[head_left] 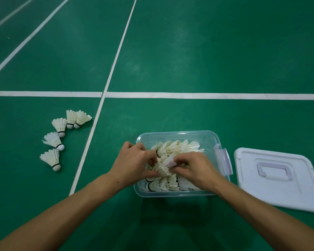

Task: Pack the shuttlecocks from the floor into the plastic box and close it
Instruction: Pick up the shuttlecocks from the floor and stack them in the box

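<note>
While both hands work over the clear plastic box (178,136), the left hand (132,163) and right hand (196,169) pinch one feather shuttlecock (164,166) between them, settling it onto those already packed; this looks like mid-packing. Five loose shuttlecocks (56,140) lie on the green court floor (188,60) well to the left, so a leftward reach comes next. Beside the box, right, rests the white lid (283,189); white court lines (207,95) cross the floor.

White shuttlecocks (59,140) with black bands, green floor (188,51) with white lines (207,95), clear box (178,135), white lid (279,178).
</note>
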Motion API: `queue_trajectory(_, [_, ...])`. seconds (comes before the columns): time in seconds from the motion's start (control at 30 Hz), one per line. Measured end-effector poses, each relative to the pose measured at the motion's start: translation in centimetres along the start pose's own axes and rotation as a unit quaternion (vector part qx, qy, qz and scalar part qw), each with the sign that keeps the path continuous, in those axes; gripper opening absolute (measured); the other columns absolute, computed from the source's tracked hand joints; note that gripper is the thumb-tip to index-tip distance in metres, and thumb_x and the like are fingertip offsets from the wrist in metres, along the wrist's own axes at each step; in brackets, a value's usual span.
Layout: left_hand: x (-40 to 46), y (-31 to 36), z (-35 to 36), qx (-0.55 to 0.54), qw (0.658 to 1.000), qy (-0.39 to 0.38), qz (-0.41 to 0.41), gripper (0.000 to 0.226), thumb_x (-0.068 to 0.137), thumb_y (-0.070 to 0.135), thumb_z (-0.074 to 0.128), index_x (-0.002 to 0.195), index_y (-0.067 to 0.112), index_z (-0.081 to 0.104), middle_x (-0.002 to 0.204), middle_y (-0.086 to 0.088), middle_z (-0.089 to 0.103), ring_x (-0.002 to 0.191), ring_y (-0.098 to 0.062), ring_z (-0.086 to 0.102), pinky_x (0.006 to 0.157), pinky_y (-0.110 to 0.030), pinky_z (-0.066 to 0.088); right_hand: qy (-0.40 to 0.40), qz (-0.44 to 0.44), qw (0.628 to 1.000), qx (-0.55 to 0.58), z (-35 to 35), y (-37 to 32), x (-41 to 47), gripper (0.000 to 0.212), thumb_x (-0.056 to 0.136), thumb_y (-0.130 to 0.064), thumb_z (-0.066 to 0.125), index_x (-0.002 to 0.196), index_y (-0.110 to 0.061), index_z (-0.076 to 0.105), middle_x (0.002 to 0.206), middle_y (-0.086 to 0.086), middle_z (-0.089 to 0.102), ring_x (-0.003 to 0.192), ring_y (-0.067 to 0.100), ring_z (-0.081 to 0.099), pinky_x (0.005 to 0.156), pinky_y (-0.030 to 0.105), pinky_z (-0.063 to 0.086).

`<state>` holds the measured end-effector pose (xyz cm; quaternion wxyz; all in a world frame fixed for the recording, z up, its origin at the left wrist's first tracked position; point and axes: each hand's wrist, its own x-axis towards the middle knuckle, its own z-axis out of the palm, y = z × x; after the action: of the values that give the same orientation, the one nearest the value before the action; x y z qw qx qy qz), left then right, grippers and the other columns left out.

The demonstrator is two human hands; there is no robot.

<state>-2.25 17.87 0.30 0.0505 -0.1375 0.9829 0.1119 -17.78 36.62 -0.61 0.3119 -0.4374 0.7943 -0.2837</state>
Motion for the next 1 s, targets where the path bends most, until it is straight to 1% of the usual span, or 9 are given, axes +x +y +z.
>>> queue_trajectory(0.07, [0.2,0.3,-0.3,0.000,1.000,-0.016,-0.007,0.048,0.075,0.077,0.071,0.105,0.039,0.066,0.095,0.028,0.070,0.100,-0.003,0.052,0.087,-0.034,0.034,-0.033,0.001,0.999,0.031,-1.0,-0.1,-0.2,0.011,0.091,-0.036,0.080,0.093,-0.026,0.074,0.090,-0.012,0.073,0.085,-0.006,0.066,0.085,0.025,0.057])
queue_trajectory(0.1, [0.3,0.4,-0.6,0.001,1.000,-0.022,-0.008,0.048,0.076,0.076,0.071,0.106,0.039,0.066,0.097,0.027,0.070,0.101,-0.003,0.052,0.087,-0.034,0.034,-0.039,0.000,0.999,0.038,-1.5,-0.2,-0.4,0.015,0.091,-0.037,0.080,0.098,-0.025,0.074,0.095,-0.012,0.073,0.089,-0.006,0.067,0.088,0.025,0.058])
queue_trajectory(0.17, [0.3,0.5,-1.1,-0.001,1.000,-0.024,-0.005,0.047,0.079,0.073,0.071,0.110,0.038,0.065,0.102,0.025,0.070,0.104,-0.005,0.054,0.086,-0.035,0.035,-0.032,-0.005,0.999,0.042,-2.4,-0.3,-0.9,0.029,0.090,-0.039,0.081,0.114,-0.025,0.074,0.107,-0.016,0.073,0.100,-0.006,0.068,0.095,0.024,0.058])
queue_trajectory(0.33, [-0.2,0.3,-2.5,-0.026,1.000,0.008,0.007,0.059,0.078,0.070,0.075,0.124,0.037,0.060,0.116,0.019,0.067,0.110,-0.010,0.055,0.091,-0.035,0.044,-0.009,-0.022,0.999,0.041,-3.5,-0.4,-1.9,0.031,0.086,-0.039,0.085,0.114,-0.030,0.074,0.106,-0.023,0.076,0.104,-0.010,0.068,0.096,0.025,0.058])
queue_trajectory(0.47, [-1.1,-0.6,-3.8,-0.145,0.988,0.055,-0.002,0.062,0.078,0.069,0.076,0.127,0.032,0.064,0.121,0.020,0.066,0.111,-0.005,0.055,0.095,-0.030,0.049,0.032,-0.030,0.999,0.019,-4.8,-1.2,-2.2,0.029,0.087,-0.041,0.083,0.113,-0.033,0.073,0.103,-0.022,0.077,0.103,-0.005,0.069,0.093,0.025,0.059])
queue_trajectory(0.53, [-1.7,-1.4,-4.2,-0.212,0.974,0.083,-0.015,0.065,0.077,0.071,0.074,0.128,0.032,0.064,0.119,0.022,0.066,0.109,0.002,0.056,0.091,-0.022,0.048,0.065,-0.037,0.997,0.013,-5.3,-1.9,-2.3,0.030,0.086,-0.043,0.083,0.113,-0.033,0.072,0.101,-0.022,0.076,0.103,-0.003,0.069,0.091,0.024,0.059])
queue_trajectory(0.6, [-2.6,-2.5,-4.4,-0.257,0.959,0.112,-0.031,0.067,0.077,0.069,0.075,0.130,0.032,0.063,0.118,0.023,0.067,0.109,0.001,0.059,0.085,-0.016,0.047,0.072,-0.044,0.996,0.005,-5.0,-3.3,-1.9,0.035,0.086,-0.045,0.082,0.116,-0.033,0.070,0.102,-0.021,0.075,0.103,-0.003,0.068,0.089,0.024,0.059])
queue_trajectory(0.87, [-8.9,-8.0,-3.4,-0.322,0.924,0.177,-0.110,0.074,0.077,0.054,0.085,0.141,0.035,0.053,0.121,0.020,0.068,0.110,-0.007,0.065,0.086,-0.026,0.053,0.007,-0.108,0.990,-0.095,0.1,-10.6,1.4,0.055,0.086,-0.062,0.072,0.132,-0.039,0.053,0.118,-0.024,0.067,0.111,-0.003,0.060,0.097,0.031,0.056])
queue_trajectory(1.0, [-14.0,-12.3,-3.0,-0.329,0.910,0.187,-0.168,0.072,0.077,0.053,0.084,0.141,0.038,0.054,0.122,0.022,0.068,0.114,-0.005,0.063,0.088,-0.024,0.052,-0.001,-0.124,0.970,-0.208,4.0,-14.5,4.1,0.058,0.088,-0.065,0.068,0.136,-0.036,0.051,0.124,-0.020,0.068,0.118,0.010,0.058,0.098,0.037,0.054])
